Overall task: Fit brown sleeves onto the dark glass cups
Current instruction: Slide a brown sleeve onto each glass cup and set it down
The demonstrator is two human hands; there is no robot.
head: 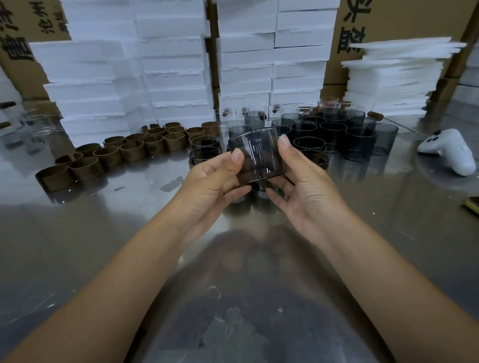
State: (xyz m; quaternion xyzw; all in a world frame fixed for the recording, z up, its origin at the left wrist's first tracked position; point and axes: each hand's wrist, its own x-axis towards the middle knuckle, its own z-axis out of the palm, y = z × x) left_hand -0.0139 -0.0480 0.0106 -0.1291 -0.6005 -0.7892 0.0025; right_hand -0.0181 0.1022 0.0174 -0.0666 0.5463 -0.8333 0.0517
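The dark glass cup [255, 156] is held up off the steel table [98, 242], about mid-table, between 2 hands. The left hand [213, 182] has its thumb on the cup's left wall and its fingers curled under the base. The right hand [304, 178] mirrors it, thumb high on the right wall and fingers tucked below. Both are part-closed, pinching rather than wrapping.

The cup is short and wide. Its axis tips away from the person, and I judge the mouth points up and towards 12 o'clock, with the thicker base nearest the wrists.

No sleeve is on it, and none is in either hand. The brown sleeves [116, 152] sit in a row out at 10 o'clock, so fetching 1 probably leaves the smooth glass to a single thumb-and-finger pinch. That is where it could slip, drop onto the steel and chip or break. The packed dark cups [329, 130] stand just behind at 1 o'clock, so a fumble forward could knock into them. A sleeve started while the cup is tilted may also go on crooked and jam against the wall.

A white controller [448, 151] lies at 3 o'clock, and white foam blocks [172, 60] are stacked at 12.
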